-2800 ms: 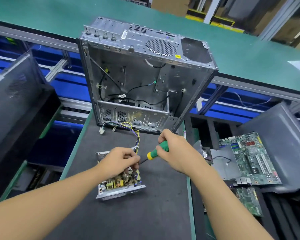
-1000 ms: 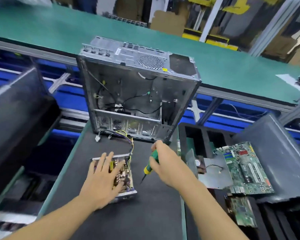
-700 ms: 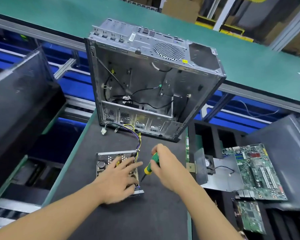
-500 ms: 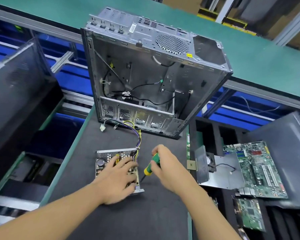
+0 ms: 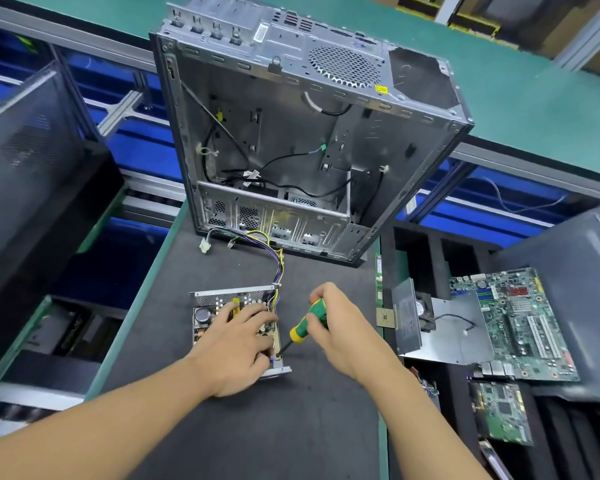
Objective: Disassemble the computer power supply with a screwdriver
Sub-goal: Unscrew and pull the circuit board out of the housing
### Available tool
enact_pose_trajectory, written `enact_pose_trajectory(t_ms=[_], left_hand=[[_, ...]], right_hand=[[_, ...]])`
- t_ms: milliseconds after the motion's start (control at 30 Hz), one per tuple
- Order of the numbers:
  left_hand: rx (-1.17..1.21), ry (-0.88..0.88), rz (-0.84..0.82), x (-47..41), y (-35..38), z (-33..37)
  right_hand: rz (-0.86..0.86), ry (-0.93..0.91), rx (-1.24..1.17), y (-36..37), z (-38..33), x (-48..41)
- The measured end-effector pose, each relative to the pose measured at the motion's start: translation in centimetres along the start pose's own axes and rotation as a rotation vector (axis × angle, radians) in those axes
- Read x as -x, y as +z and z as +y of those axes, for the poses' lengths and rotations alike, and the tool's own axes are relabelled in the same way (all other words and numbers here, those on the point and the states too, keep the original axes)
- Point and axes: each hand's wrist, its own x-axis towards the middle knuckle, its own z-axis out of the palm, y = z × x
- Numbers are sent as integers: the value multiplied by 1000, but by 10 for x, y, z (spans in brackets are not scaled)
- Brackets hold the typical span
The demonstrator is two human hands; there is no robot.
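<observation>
Far to the left of the power supply [image 5: 208, 317] we see a dark side panel [image 5: 25, 168] leaning on end, off the counter [image 5: 257, 438]. The power supply itself lies open on the counter's dark mat, lid off, with its circuit board facing up.

Our left hand [image 5: 236, 355] rests on top of it. The fingers [image 5: 253, 315] are spread apart and lie flat across the components, pressing down and gripping nothing.

From the power supply's far right corner a bundle of yellow and purple wires [image 5: 280, 265] runs back to a white connector [image 5: 204, 245]. The connector lies on the mat behind the unit.

Directly behind the power supply stands the stripped computer case [image 5: 291, 133], its open side toward us, with a few black cables inside.

Just right of the power supply, our right hand [image 5: 347, 337] has its fingers clamped round the green and yellow handle of the screwdriver [image 5: 299, 330]. The shaft slants down to the unit's near right edge. We think the tip meets a screw there, but the view is too small to be sure.

Further right of the power supply, off the counter, a metal plate with a small fan [image 5: 454, 334] lies over the edge of a green motherboard [image 5: 523, 323]. A smaller circuit board [image 5: 503, 414] lies nearer to us.
</observation>
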Motion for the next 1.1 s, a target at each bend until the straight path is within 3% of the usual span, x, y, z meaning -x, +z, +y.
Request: enact_pose_trajectory(t_ms=[800, 967, 1100], left_hand=[[14, -25, -28, 1, 1, 0], [19, -30, -39, 1, 0, 1], [44, -25, -20, 1, 0, 2]], right_hand=[[-33, -46, 101, 3, -9, 3], [-66, -168, 279, 11, -27, 8], [-50, -127, 516, 22, -44, 9]])
